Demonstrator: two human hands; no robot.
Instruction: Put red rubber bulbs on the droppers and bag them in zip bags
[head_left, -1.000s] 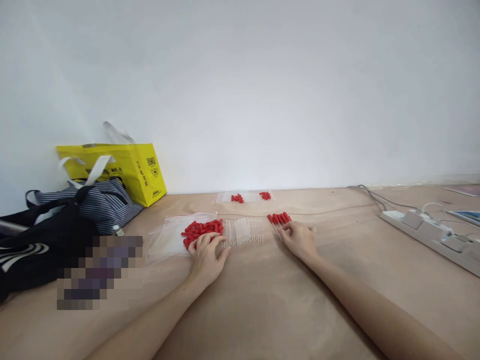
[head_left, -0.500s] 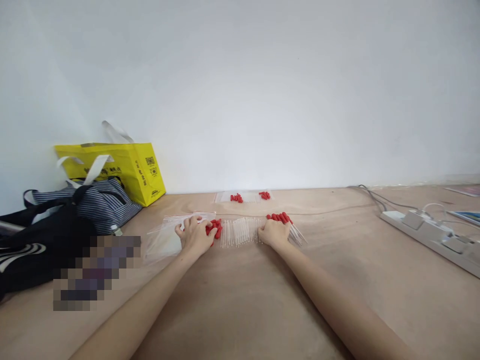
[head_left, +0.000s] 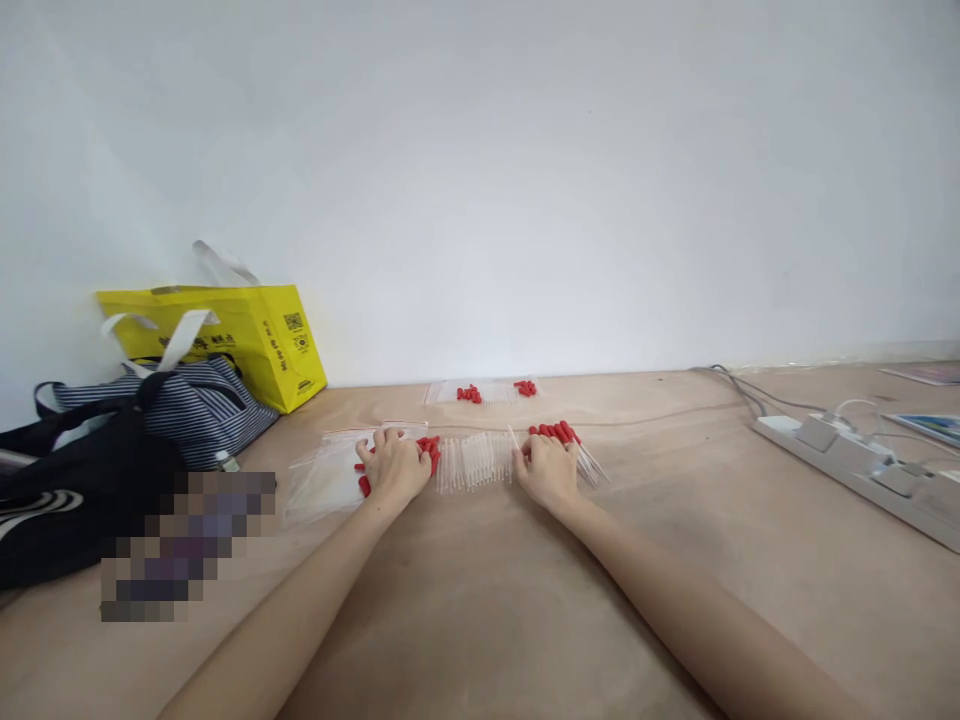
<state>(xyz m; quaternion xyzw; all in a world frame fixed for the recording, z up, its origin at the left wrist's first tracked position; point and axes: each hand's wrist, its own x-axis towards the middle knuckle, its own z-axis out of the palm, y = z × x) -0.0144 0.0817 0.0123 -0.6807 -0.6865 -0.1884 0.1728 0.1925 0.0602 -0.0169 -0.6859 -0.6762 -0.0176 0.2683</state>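
Observation:
My left hand (head_left: 396, 467) is over a pile of red caps (head_left: 430, 450), its fingers apart and bent down among them; the fingertips are partly hidden. Between the thumb and fingers of my right hand (head_left: 546, 468), a thin white stick (head_left: 513, 437) stands tilted up. A row of similar white sticks (head_left: 474, 460) lies side by side between my two hands. Just beyond and right of my right hand lie several sticks with red caps (head_left: 564, 433) on their far ends. Clear zip bags (head_left: 322, 482) lie flat under and left of my left hand.
Near the wall lies another clear bag (head_left: 442, 393) with red caps and sticks. A yellow bag (head_left: 289, 350), a striped bag (head_left: 225, 415) and a black bag (head_left: 97, 500) stand at the left. A white power strip (head_left: 780, 432) with cables is at the right.
My right hand has raised a white stick from the row. My left hand's fingers have shifted over the red caps, and some caps now show left of it. The view has shifted slightly.

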